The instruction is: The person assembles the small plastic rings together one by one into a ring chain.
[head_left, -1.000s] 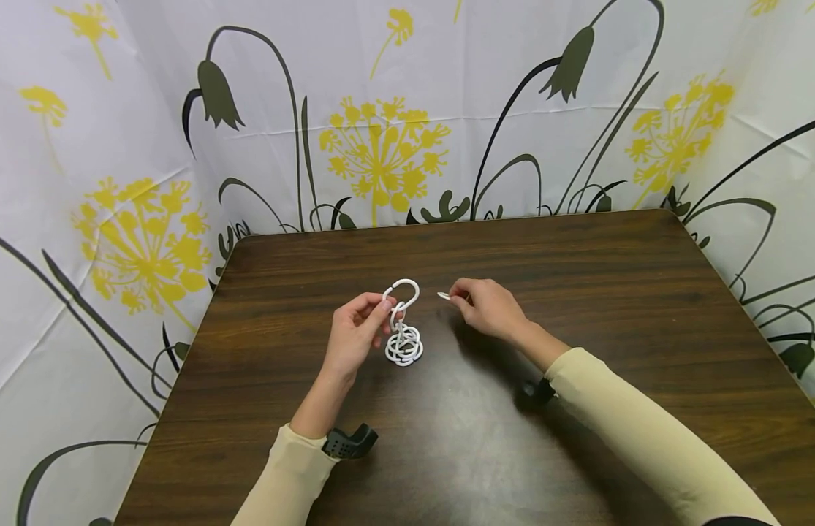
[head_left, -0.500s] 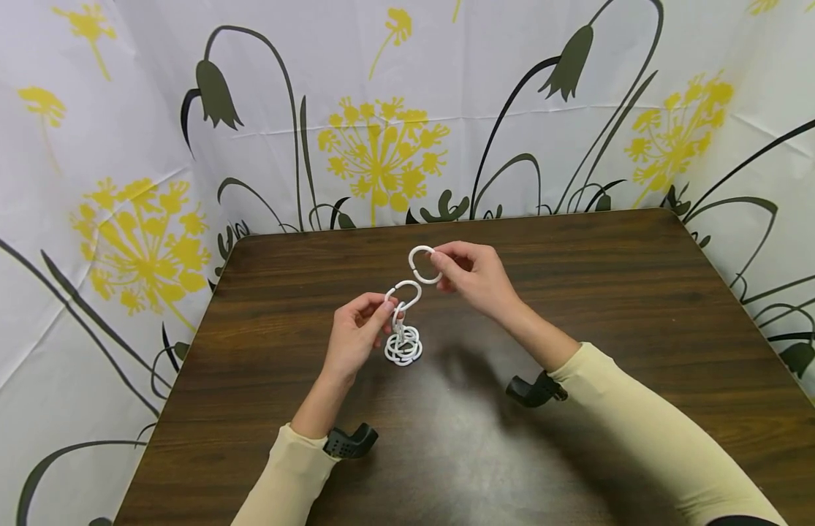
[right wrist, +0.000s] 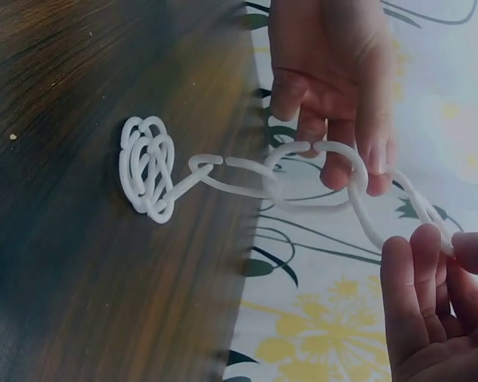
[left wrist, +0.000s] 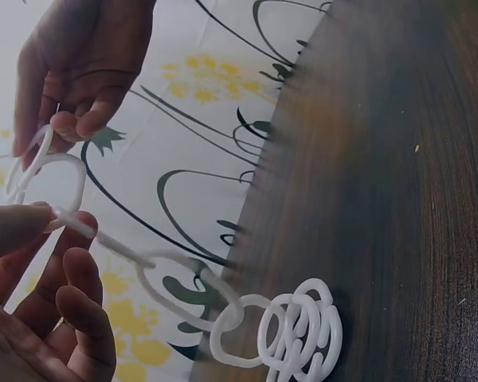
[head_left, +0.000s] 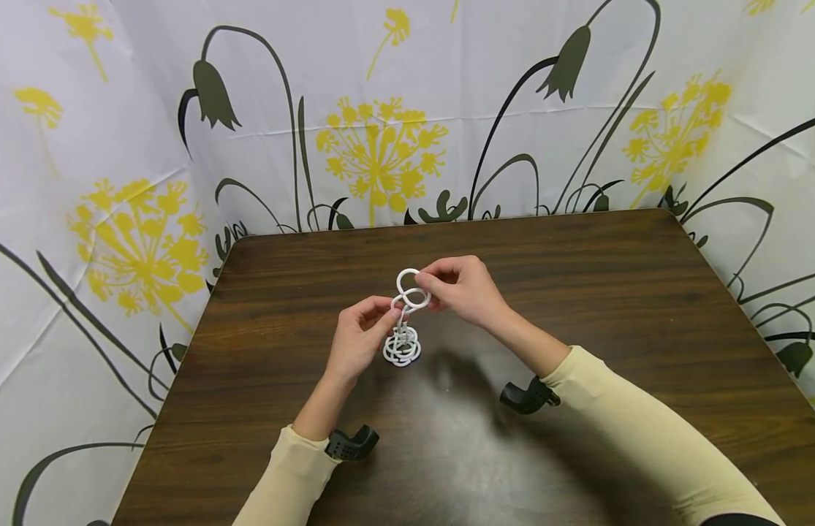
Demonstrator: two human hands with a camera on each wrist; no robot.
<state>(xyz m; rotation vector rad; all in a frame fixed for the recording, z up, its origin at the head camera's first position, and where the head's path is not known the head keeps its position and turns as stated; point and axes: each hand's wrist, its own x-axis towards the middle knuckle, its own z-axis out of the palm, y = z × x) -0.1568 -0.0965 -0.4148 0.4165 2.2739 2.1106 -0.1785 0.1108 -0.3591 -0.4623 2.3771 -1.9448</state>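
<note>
My left hand (head_left: 356, 342) pinches a link near the top of a chain of white plastic split rings between thumb and fingers. Below it the chain runs down to a coiled heap of rings (head_left: 401, 364) on the table. My right hand (head_left: 469, 294) pinches a single white ring (head_left: 408, 271), which overlaps the chain's top ring (head_left: 416, 307). Small gaps show in some rings, such as the chain link (right wrist: 303, 146) in the right wrist view. Fingers partly hide where the two top rings meet; I cannot tell whether they are linked.
The dark wood-grain table (head_left: 578, 277) extends around both hands. Behind it hangs a white curtain (head_left: 499, 44) with yellow and grey-green flowers. A black wrist camera mount (head_left: 352, 443) sits on the left forearm, another mount (head_left: 529, 396) on the right.
My right hand first rises with the single ring, turning it to face the view, then moves down and left until it overlaps the chain's top ring. My left hand shifts only slightly.
</note>
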